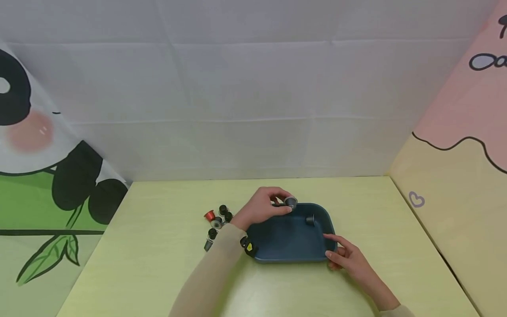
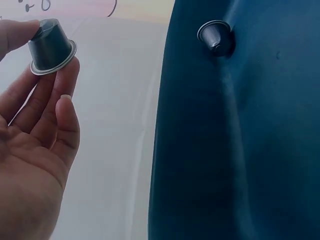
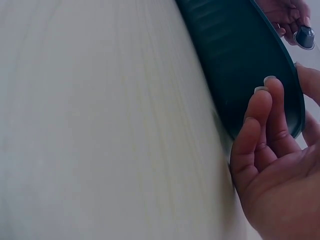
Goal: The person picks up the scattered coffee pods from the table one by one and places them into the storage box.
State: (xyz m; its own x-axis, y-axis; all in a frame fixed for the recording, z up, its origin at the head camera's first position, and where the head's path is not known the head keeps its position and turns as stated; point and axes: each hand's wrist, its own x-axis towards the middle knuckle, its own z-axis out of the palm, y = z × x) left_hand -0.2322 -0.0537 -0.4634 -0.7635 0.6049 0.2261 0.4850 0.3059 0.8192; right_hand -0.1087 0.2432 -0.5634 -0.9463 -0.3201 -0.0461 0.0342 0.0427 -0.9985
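Left hand [image 1: 263,208] pinches a grey capsule [image 1: 291,202] at base and rim, leaving most of its side uncovered — held up by the far edge of the blue tray [image 1: 289,258]. Right hand [image 1: 347,259] grips the tray's right end, probably steadying it. Second capsule [image 1: 310,219] lies tipped inside, toward the right — loose capsules [image 1: 216,223] cluster on the surface [image 1: 158,246], left of the tray.

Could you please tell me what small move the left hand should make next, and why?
Probably move the left hand inward and lower the grey capsule into the blue tray. The capsule is held up near the tray's far edge, a second capsule already lies inside, and the right hand holds the tray's right side.
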